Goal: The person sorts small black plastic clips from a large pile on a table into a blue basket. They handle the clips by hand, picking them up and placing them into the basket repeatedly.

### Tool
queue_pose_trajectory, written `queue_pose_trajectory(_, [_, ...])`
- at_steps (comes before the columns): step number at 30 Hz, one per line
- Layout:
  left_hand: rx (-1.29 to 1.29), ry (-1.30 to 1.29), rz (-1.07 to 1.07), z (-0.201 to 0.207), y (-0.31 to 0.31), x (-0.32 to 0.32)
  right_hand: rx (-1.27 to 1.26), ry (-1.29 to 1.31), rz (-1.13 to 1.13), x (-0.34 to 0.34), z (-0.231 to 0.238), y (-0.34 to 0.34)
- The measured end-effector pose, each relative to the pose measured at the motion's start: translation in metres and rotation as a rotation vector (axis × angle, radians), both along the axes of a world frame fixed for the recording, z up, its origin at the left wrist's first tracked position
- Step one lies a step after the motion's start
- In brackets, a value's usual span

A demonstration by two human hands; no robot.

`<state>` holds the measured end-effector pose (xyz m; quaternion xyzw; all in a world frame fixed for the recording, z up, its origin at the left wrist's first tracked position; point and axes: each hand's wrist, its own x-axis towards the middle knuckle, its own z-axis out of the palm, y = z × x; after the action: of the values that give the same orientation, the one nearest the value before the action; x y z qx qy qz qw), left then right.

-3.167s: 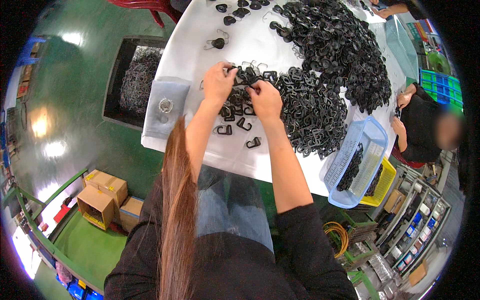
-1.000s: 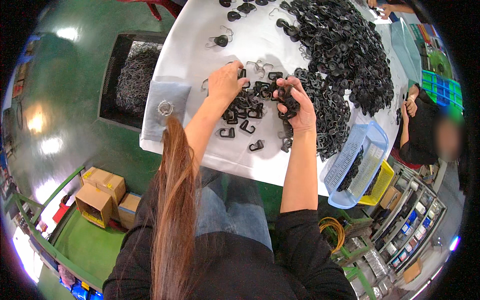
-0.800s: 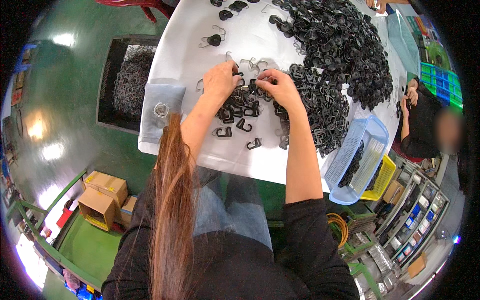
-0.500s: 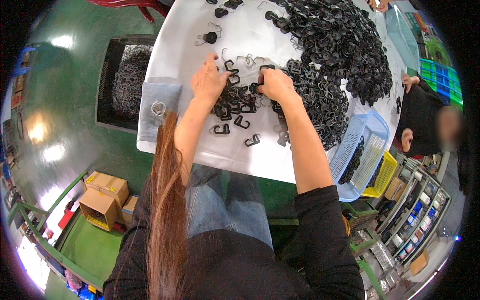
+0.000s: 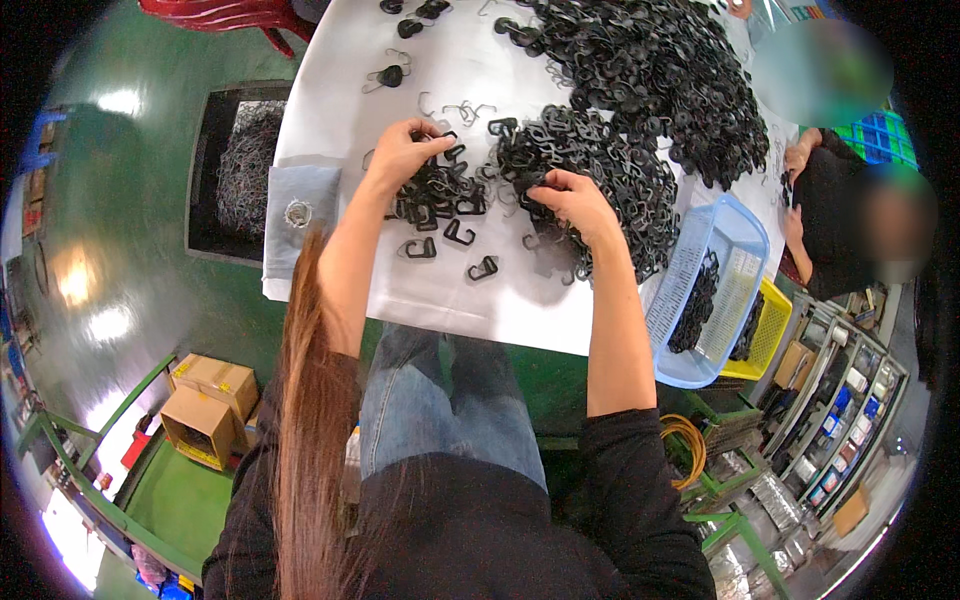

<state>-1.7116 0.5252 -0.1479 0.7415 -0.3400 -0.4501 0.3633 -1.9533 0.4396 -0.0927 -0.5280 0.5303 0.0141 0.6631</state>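
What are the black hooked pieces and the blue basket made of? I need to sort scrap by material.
The black hooked pieces look like moulded plastic, matte and uniformly dark, though coated metal can't be excluded. The blue basket appears to be glossy plastic, with a slotted lattice wall.

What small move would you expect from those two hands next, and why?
Probably bringing the two hands together over the table. The left hand rests on the small heap of black hooks, the right hand pinches at the edge of the larger pile, and thin wire clips lie just beyond.
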Motion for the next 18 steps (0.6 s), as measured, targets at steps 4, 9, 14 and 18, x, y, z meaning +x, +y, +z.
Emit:
queue_pose_trajectory(4, [-0.074, 0.783, 0.164, 0.024, 0.025, -0.021, -0.06, 0.06, -0.054, -0.022, 0.003, 0.009])
queue_pose_trajectory(9, [-0.167, 1.075, 0.206, 0.041, 0.038, -0.066, 0.035, -0.048, -0.176, -0.057, 0.015, 0.019])
queue_pose_trajectory(14, [-0.047, 0.935, 0.287, 0.044, 0.028, -0.146, 0.079, -0.161, -0.327, -0.11, 0.032, 0.031])
queue_pose_trajectory(18, [-0.019, 0.963, 0.102, 0.049, 0.004, -0.262, -0.19, -0.008, -0.525, -0.198, 0.051, 0.051])
